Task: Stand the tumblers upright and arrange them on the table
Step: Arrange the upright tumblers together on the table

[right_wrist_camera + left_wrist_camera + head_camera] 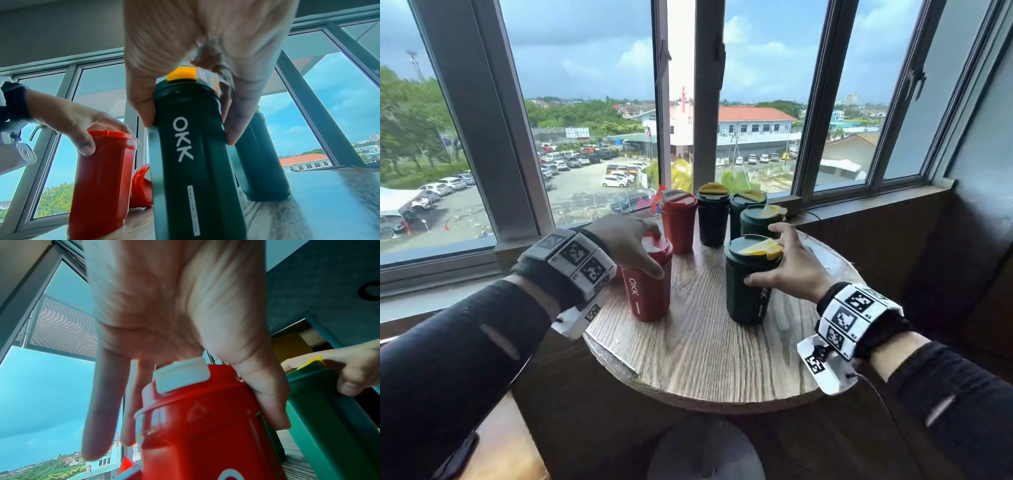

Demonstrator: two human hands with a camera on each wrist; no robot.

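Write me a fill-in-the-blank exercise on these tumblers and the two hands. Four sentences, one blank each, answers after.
1. The left hand grips the near ____ tumbler at its lid.
2. The right hand holds a dark green tumbler whose lid flap is ____.
3. White letters on both held tumblers spell ____.
4. The tumblers stand on a round ____ table.

Missing words: red; yellow; OKK; wooden

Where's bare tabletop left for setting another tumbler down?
Free: the near half of the round wooden table, in front of the red tumbler under the left hand and the green tumbler in the right hand. A narrow lane runs between those two. The window side is crowded with four upright tumblers.
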